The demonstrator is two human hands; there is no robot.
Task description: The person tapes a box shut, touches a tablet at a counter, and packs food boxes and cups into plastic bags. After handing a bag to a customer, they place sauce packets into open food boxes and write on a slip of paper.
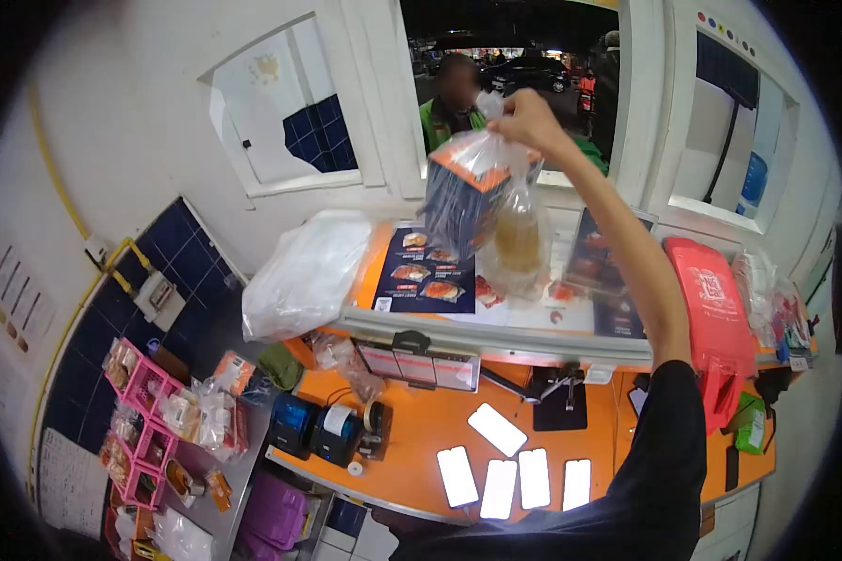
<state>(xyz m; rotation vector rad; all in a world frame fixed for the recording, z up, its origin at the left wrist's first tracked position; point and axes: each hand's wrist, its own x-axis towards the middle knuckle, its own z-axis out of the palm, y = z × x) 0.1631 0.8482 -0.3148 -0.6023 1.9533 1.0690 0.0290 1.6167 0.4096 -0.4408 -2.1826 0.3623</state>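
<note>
High over the counter, my right hand (531, 120) is closed on the gathered top of a clear plastic bag (488, 148). Through the plastic show a dark blue and orange box (466, 194) and a smaller knotted bag of yellowish liquid (518, 234). The bag hangs in front of the serving window, overlapping a printed menu sheet (423, 273) on the upper counter. Beyond the window stands a person in a green jacket (432, 122), close behind the bag in this view. My left hand is out of view.
White plastic bags (304, 271) lie left on the upper counter, red bags (711, 304) right. Several phones with bright screens (498, 430) rest on the orange lower counter (407, 463). Small printers (335, 432) stand left of them. Pink baskets (145, 397) hold packets farther left.
</note>
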